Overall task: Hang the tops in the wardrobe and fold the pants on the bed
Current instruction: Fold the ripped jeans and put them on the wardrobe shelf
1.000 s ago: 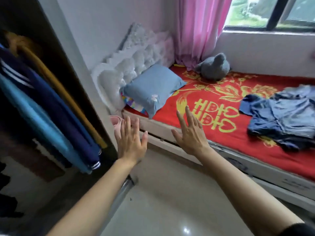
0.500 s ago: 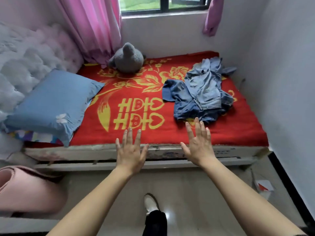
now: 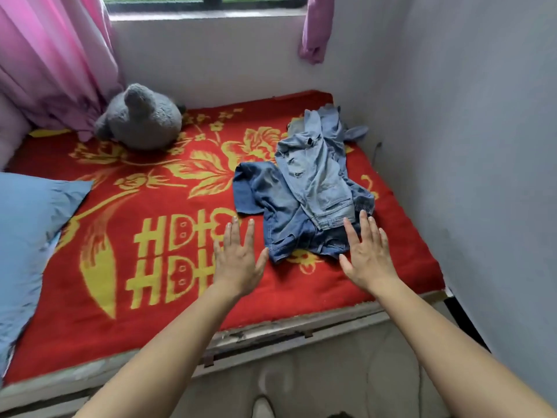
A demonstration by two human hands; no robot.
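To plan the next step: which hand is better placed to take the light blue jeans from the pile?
Probably the right hand: its open fingers are at the waistband of the light blue jeans, whereas the left hand is over the red blanket beside the pile.

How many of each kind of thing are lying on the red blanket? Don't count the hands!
Grey soft toy: 1
Blue pillow: 1
Denim clothes: 2 that I can tell apart, a light pair lying over a darker one
Total: 4
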